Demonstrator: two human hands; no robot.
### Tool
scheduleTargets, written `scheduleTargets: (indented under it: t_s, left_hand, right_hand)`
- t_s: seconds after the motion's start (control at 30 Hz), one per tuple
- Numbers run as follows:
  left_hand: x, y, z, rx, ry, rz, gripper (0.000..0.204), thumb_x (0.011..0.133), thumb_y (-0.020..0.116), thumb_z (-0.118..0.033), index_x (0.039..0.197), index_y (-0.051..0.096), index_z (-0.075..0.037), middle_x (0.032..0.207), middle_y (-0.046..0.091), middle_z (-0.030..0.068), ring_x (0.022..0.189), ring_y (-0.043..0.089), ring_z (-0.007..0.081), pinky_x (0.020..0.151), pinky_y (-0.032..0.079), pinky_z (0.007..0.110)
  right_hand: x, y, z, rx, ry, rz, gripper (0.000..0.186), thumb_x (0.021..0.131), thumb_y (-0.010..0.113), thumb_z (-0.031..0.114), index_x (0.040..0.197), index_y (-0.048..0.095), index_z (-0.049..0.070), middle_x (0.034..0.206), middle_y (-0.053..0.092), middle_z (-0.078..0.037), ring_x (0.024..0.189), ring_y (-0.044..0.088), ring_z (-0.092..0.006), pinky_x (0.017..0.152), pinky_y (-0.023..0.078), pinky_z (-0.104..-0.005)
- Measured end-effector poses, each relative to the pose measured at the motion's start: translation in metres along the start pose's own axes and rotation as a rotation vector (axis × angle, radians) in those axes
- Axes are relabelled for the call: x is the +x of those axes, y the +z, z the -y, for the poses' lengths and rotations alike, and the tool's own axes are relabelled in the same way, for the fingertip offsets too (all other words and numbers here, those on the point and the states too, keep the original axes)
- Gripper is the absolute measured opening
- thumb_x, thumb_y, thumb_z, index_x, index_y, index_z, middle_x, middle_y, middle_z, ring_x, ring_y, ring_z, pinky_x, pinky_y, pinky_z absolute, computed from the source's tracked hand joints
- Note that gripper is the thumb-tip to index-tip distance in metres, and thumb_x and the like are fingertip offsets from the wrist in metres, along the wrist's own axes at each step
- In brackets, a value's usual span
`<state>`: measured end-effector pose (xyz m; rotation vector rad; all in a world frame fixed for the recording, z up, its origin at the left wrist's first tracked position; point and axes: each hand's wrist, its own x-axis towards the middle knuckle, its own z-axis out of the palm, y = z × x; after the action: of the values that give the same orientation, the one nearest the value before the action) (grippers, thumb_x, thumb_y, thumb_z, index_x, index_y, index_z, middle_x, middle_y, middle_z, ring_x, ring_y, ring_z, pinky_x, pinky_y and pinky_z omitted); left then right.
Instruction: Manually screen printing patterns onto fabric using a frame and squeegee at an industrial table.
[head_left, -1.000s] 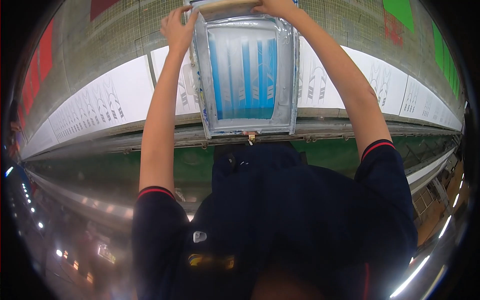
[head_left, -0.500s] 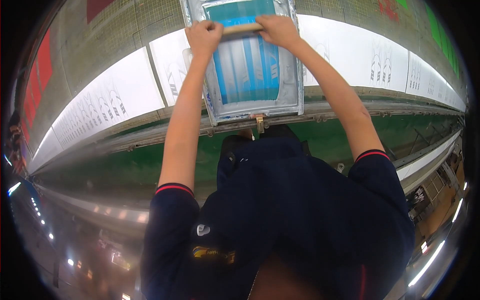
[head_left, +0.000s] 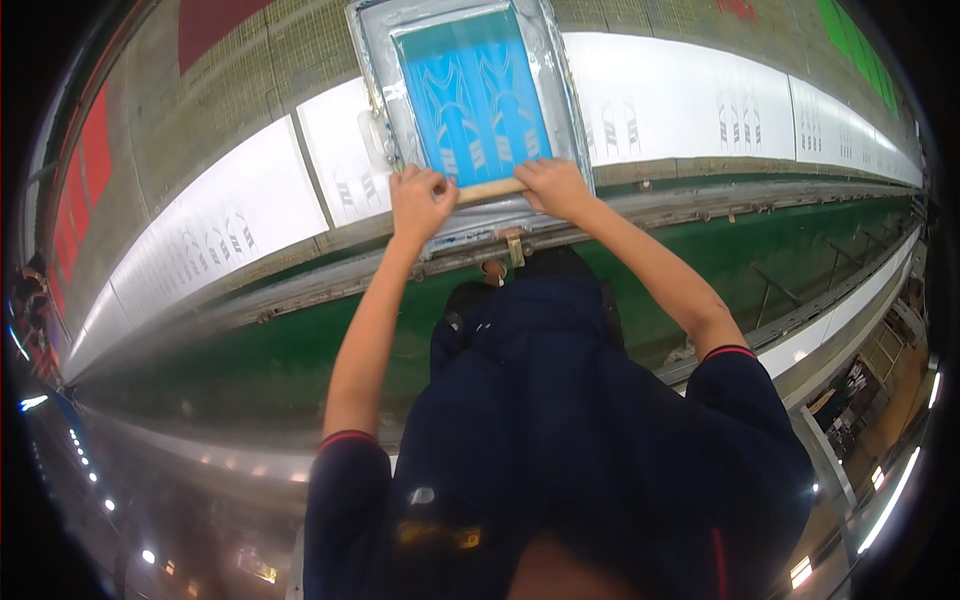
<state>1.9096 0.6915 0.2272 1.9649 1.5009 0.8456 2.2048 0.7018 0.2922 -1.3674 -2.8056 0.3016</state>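
Note:
A screen-printing frame [head_left: 575, 120] with a blue mesh [head_left: 480, 100] lies on the long table in front of me. Pale patterned shapes show in the mesh. Across its near end rests a squeegee [head_left: 488, 191] with a light wooden handle. My left hand [head_left: 422, 203] is closed round the handle's left end. My right hand [head_left: 555, 187] grips the right end, with the fingers curled over the top. The squeegee's blade is hidden below the handle and hands.
White sheets [head_left: 205, 205] printed with grey marks run along the table on both sides of the frame. A metal rail [head_left: 330, 262] with a small brass-coloured clamp [head_left: 514, 246] follows the near edge. Red panels [head_left: 93, 165] lie far left, green ones [head_left: 862, 50] far right.
Both hands have drawn the squeegee toward me, from the frame's far part to its near end. The blue mesh behind it is now uncovered.

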Motion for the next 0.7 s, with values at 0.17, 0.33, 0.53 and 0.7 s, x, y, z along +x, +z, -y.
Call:
scheduleTargets:
  t_s: [0.17, 0.33, 0.53, 0.7]
  left_hand:
    - [0.181, -0.031, 0.063, 0.144, -0.046, -0.182, 0.037, 0.095, 0.073, -0.045, 0.085, 0.084, -0.011, 0.086, 0.078, 0.0044, 0.099, 0.065, 0.0282, 0.098, 0.039, 0.046]
    - [0.300, -0.026, 0.105, 0.100, -0.105, -0.384, 0.036, 0.093, 0.067, -0.042, 0.088, 0.086, -0.011, 0.090, 0.081, 0.0093, 0.101, 0.067, 0.0321, 0.103, 0.038, 0.049]
    - [0.212, 0.006, 0.078, -0.128, -0.150, -0.408, 0.028, 0.085, 0.068, -0.029, 0.077, 0.079, -0.005, 0.077, 0.074, 0.0160, 0.072, 0.066, 0.0378, 0.074, 0.051, 0.050]
    - [0.068, 0.025, 0.033, -0.097, -0.097, -0.282, 0.018, 0.083, 0.066, -0.018, 0.072, 0.066, -0.005, 0.074, 0.062, 0.0120, 0.076, 0.062, 0.0349, 0.076, 0.044, 0.048]
  right_hand:
    - [0.188, -0.042, -0.112, -0.043, -0.081, -0.090, 0.023, 0.088, 0.078, 0.024, 0.108, 0.071, 0.015, 0.099, 0.074, -0.007, 0.094, 0.074, -0.0335, 0.078, 0.060, -0.0496]
    - [0.300, -0.067, -0.173, -0.056, -0.058, -0.112, 0.025, 0.080, 0.079, 0.030, 0.090, 0.071, 0.008, 0.083, 0.074, -0.020, 0.084, 0.074, -0.0431, 0.076, 0.058, -0.0560]
    - [0.198, -0.032, -0.122, -0.093, -0.074, -0.220, 0.026, 0.086, 0.082, 0.025, 0.106, 0.069, 0.015, 0.095, 0.072, -0.005, 0.089, 0.074, -0.0284, 0.072, 0.060, -0.0460]
    - [0.071, 0.001, -0.050, -0.057, -0.043, -0.131, 0.034, 0.076, 0.083, 0.019, 0.105, 0.066, 0.013, 0.093, 0.069, -0.003, 0.085, 0.073, -0.0252, 0.070, 0.058, -0.0420]
